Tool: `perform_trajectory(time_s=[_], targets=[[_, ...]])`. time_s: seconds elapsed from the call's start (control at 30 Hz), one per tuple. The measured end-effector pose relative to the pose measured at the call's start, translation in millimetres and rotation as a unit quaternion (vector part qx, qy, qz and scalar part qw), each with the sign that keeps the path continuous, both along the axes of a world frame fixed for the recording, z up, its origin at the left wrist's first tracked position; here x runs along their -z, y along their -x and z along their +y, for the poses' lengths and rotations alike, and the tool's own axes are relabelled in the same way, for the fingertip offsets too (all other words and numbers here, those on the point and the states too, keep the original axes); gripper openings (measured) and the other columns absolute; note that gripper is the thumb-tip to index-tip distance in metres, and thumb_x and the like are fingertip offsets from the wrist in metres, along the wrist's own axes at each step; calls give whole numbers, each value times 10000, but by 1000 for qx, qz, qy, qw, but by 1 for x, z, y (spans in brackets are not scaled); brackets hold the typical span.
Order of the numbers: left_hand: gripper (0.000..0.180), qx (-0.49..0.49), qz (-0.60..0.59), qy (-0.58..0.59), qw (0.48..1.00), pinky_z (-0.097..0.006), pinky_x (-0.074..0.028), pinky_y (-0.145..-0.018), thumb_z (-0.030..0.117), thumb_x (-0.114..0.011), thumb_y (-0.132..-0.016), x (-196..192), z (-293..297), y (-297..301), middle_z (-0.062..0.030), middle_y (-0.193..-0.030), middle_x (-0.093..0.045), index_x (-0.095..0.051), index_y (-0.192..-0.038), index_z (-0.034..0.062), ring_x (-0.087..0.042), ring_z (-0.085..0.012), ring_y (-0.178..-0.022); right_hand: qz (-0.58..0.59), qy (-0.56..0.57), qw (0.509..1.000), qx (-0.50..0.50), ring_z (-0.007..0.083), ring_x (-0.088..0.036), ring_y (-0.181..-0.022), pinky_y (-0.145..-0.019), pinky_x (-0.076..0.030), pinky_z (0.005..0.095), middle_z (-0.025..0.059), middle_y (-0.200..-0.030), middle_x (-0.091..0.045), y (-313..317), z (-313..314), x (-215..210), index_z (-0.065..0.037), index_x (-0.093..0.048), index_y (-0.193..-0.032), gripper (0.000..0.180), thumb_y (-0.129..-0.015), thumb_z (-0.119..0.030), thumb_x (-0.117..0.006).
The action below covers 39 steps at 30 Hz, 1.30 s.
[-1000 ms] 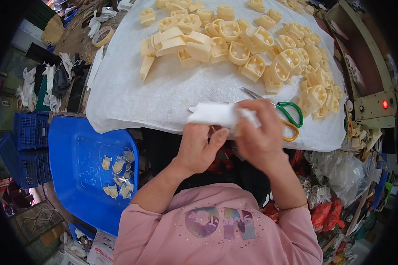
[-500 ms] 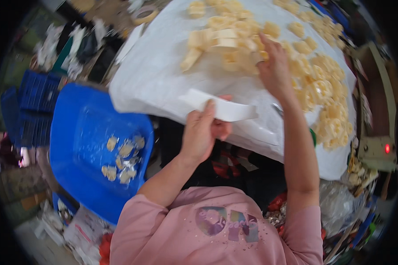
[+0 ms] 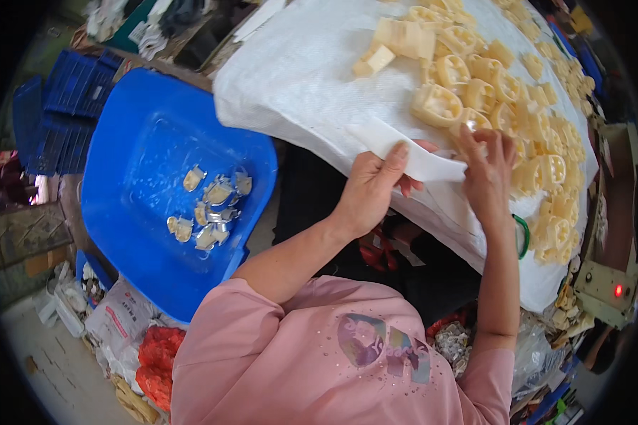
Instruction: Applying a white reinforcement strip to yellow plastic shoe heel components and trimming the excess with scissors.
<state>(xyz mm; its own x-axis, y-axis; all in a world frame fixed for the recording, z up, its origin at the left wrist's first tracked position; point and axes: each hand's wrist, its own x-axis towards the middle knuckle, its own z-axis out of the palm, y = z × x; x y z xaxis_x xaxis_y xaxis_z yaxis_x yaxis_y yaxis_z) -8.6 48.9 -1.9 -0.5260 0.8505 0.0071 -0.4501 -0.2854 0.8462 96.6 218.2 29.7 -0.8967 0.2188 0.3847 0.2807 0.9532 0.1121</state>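
In my left hand [image 3: 377, 180] is a smooth white strip [image 3: 432, 164], pinched between thumb and fingers above the near edge of the white cloth. My right hand [image 3: 490, 166] is at the strip's right end, with its fingers bent together. What those fingers hold, if anything, is hidden. Many cream, ring-like moulded pieces [image 3: 441, 105] lie heaped just beyond the right hand and along the right side of the cloth [image 3: 290, 85]. Behind the strip, a pale block-like bundle [image 3: 406, 37] sits beside the heap.
A blue plastic basin [image 3: 135, 134] to my left holds several cream pieces with shiny bands [image 3: 218, 193]. Blue crates [image 3: 78, 85] stand beyond it. A green ring [image 3: 521, 237] shows by my right wrist. At far right is a pale box with a red light [image 3: 618, 290].
My right hand has come back from the far pieces toward the strip, its fingers now bent. My left hand still holds the strip. The whole view has shifted.
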Motion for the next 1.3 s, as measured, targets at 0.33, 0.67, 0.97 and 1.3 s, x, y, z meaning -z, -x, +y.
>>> perform_trajectory(time_s=[0.33,0.67,0.97,1.3], targets=[[492,-75,-45,-50,995,-360,-448,-836,385,-344,-983,-7,19,14,-121,-1139,-541,-465,-1211,-34,-539,-232,-1033,132,85,987,22,305,-482,-993,-818,-442,389,97,-1013,-543,-6,6,25,-98,-607,-1065,476,-616,62,-609],[513,-80,-4,-85,993,-395,-371,-1006,416,-337,-975,-17,44,5,-144,-1275,-462,-433,-1247,-9,-437,-256,-1207,116,57,991,45,279,-531,-930,-752,-490,353,75,-1098,-586,10,10,13,-84,-625,-1000,390,-630,36,-597],[565,-78,9,-76,994,-396,-255,-1096,397,-272,-990,-12,53,11,-193,-1297,-463,-423,-1256,-78,-414,-264,-1243,118,190,972,69,266,-562,-868,-793,-482,346,64,-1061,-628,6,18,4,-61,-611,-1052,482,-594,87,-583],[505,-79,24,-96,992,-391,-280,-1090,328,-287,-1003,-11,56,8,-192,-1300,-467,-467,-1217,-93,-432,-258,-1234,363,474,798,82,217,-554,-1080,-908,-452,343,114,-1124,-603,-13,11,23,-37,-503,-1213,529,-715,135,-458]])
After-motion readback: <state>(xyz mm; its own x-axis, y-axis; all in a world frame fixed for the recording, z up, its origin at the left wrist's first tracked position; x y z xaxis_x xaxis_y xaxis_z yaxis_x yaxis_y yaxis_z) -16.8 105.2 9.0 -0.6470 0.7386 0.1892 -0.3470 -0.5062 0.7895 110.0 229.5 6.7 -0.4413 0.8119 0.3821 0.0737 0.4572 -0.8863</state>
